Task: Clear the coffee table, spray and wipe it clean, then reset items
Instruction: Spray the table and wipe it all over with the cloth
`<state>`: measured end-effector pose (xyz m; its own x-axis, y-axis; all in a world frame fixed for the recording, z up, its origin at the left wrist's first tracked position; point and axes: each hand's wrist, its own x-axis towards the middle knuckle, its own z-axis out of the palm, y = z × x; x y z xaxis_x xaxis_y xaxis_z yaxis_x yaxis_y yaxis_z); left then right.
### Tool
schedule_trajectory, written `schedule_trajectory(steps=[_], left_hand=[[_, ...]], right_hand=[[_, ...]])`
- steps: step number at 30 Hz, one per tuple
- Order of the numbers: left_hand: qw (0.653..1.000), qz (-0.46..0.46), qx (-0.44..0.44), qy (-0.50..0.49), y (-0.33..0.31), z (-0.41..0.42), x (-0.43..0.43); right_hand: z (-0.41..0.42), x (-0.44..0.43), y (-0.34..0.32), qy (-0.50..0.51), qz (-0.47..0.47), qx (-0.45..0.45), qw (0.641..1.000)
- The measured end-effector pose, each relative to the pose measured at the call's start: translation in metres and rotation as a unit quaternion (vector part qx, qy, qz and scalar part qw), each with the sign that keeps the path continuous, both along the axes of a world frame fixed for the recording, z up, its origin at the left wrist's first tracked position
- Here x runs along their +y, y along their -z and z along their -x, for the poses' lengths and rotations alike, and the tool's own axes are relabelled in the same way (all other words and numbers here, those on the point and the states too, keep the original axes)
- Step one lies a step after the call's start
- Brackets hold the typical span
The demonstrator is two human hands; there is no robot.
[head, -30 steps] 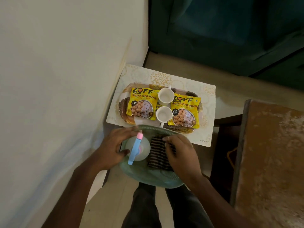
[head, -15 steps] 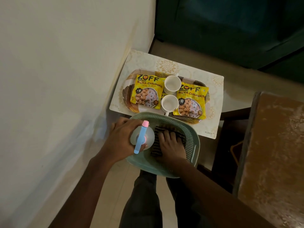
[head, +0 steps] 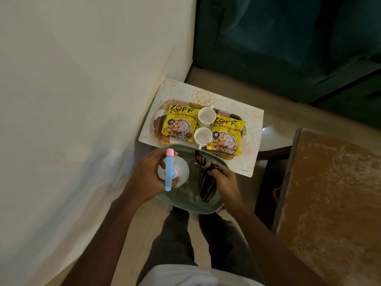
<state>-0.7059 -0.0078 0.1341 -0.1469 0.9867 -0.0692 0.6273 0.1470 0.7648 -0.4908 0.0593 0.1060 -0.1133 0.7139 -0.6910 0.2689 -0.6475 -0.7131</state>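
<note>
A green perforated basket sits in front of me, low over my legs. My left hand grips a clear spray bottle with a blue and pink nozzle, held over the basket's left side. My right hand clutches a dark striped cloth inside the basket. Beyond the basket, a patterned tray on a white floral mat holds two yellow soya chunk packets and two white cups.
A pale wall runs close along the left. A dark green sofa stands behind the mat. A worn brown table top fills the right side, with a dark gap beside it.
Both hands have taken hold inside the basket: the left has lifted the spray bottle, the right has bunched the striped cloth upward. The view shifted slightly.
</note>
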Motion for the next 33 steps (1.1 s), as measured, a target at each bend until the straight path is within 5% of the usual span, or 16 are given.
schedule_trajectory(steps=[2, 6, 14, 21, 24, 29, 33], left_hand=[[1.000, 0.011, 0.011, -0.027, -0.021, -0.006, 0.002], [0.997, 0.009, -0.017, -0.075, -0.063, -0.026, 0.009], [0.987, -0.032, -0.027, -0.152, -0.123, -0.069, 0.009], [0.984, -0.069, 0.007, -0.163, -0.147, -0.099, -0.008], [0.983, -0.086, 0.007, -0.160, -0.154, -0.113, -0.020], [0.983, -0.106, -0.044, -0.144, -0.160, -0.141, -0.046], [0.986, -0.119, -0.059, -0.105, -0.158, -0.169, -0.065]], right_hand=[[-0.006, 0.005, -0.032, 0.125, 0.083, 0.106, 0.983], [-0.022, 0.011, -0.076, 0.260, 0.211, 0.300, 0.893], [-0.055, 0.015, -0.117, 0.211, 0.239, 0.488, 0.813], [-0.079, 0.014, -0.148, 0.182, 0.235, 0.457, 0.838], [-0.090, 0.002, -0.157, 0.177, 0.209, 0.382, 0.883], [-0.120, -0.035, -0.147, 0.136, -0.030, 0.165, 0.976], [-0.154, -0.075, -0.148, 0.029, -0.220, 0.046, 0.974]])
